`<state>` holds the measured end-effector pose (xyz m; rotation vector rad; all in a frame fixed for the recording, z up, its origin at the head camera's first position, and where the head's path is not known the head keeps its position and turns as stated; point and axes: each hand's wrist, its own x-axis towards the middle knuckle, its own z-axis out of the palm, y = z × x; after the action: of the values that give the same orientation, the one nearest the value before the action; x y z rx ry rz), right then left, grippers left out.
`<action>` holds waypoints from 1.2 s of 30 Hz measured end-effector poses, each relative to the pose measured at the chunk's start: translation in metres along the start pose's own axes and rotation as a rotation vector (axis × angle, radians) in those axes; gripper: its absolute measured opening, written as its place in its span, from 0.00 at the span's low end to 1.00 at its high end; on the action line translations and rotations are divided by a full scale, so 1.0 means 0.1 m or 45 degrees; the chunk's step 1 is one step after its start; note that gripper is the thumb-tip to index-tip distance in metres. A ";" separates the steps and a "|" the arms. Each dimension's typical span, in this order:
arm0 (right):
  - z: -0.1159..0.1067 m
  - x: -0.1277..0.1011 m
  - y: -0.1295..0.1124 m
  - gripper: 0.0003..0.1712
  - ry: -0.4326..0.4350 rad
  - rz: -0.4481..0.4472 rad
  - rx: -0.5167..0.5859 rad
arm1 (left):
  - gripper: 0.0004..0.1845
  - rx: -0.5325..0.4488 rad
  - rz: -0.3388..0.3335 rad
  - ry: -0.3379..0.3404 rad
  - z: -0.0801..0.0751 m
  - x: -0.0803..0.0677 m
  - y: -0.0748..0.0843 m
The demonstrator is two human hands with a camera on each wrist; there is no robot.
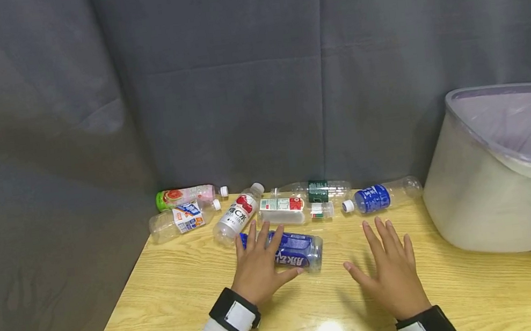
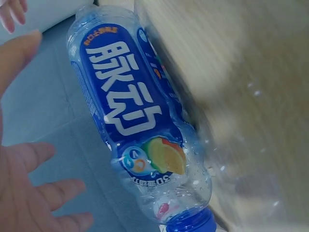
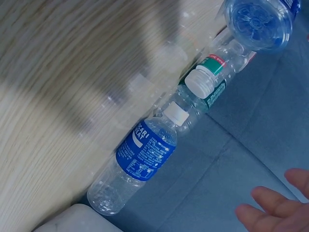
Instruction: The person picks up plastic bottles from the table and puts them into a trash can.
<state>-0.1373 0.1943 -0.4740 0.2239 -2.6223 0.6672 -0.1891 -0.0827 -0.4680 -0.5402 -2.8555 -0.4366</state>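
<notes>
A clear bottle with a dark blue label (image 1: 296, 251) lies on its side in the middle of the wooden table (image 1: 173, 304). My left hand (image 1: 259, 266) is spread over its cap end, fingers straight and thumb below the label. In the left wrist view the same bottle (image 2: 140, 130) lies just beyond my spread fingers (image 2: 29, 193), and no grip shows. My right hand (image 1: 392, 265) hovers flat and open to the bottle's right, holding nothing. Its fingertips (image 3: 275, 208) show in the right wrist view.
Several empty bottles lie in a row along the table's back edge, among them a blue-labelled one (image 1: 373, 198), a green-labelled one (image 1: 319, 189) and a pink one (image 1: 186, 195). A lined grey bin (image 1: 493, 206) stands at the right. A grey curtain surrounds the table.
</notes>
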 end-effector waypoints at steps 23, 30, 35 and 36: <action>0.00 -0.06 0.04 0.46 0.231 -0.059 0.184 | 0.47 0.137 0.011 -0.053 0.36 0.25 -0.15; 0.00 -0.07 0.07 0.46 0.249 -0.058 0.197 | 0.43 0.132 0.017 -0.014 0.35 0.27 -0.13; 0.01 -0.08 0.08 0.45 0.246 -0.040 0.197 | 0.42 0.118 0.025 0.039 0.36 0.28 -0.13; 0.01 -0.08 0.08 0.45 0.242 -0.035 0.198 | 0.43 0.115 0.027 0.059 0.35 0.27 -0.12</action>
<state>-0.1324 0.2010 -0.4814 0.2302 -2.3847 0.8411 -0.2236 -0.0733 -0.4967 -0.5365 -2.8063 -0.3104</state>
